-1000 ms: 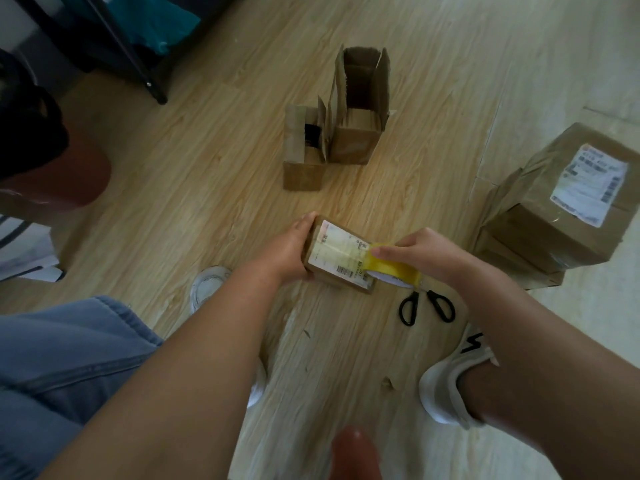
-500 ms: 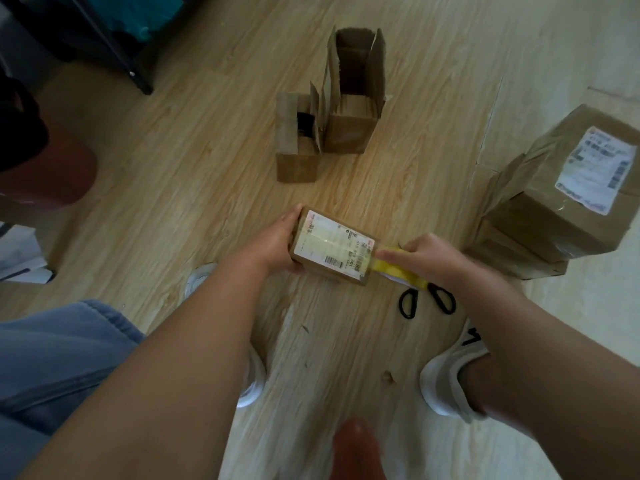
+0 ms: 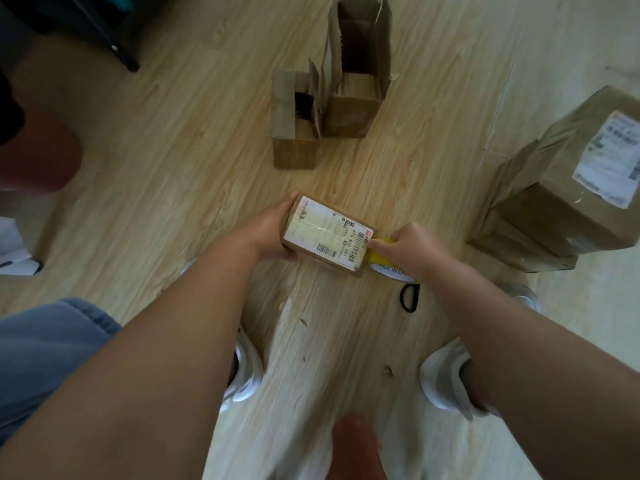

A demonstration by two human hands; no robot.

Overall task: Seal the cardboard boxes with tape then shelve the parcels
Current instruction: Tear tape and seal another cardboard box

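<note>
The person crouches over a wooden floor (image 3: 173,188) and holds a small cardboard box (image 3: 313,252) with both hands in front of the knees. The box has a white shipping label (image 3: 329,233) on its top side, and a pale glossy strip runs along this label. If the box rests on the floor or is lifted a little above it, I cannot tell.

The left hand (image 3: 272,230) grips the left end of the box, with the thumb on the far edge and the fingers curled around the near side. The right hand (image 3: 407,247) is curled over a yellow tape roll (image 3: 386,263), which touches the right end of the box; one fingertip reaches the edge of the label. The white inner ring of the roll shows printed letters.

Just beside the roll, on the near side, the black handle of the scissors (image 3: 410,299) lies on the floor, partly hidden by the right forearm.

Farther away stand two open boxes, touching each other: a low open box (image 3: 294,150) on the left and a taller open box (image 3: 349,116) on the right, both with flaps standing up. At the right edge there is a stack of sealed parcels (image 3: 554,216), the top one with its own label.

White shoes (image 3: 443,379) are seen under the arms, and a blue jeans knee (image 3: 45,348) is at the left
</note>
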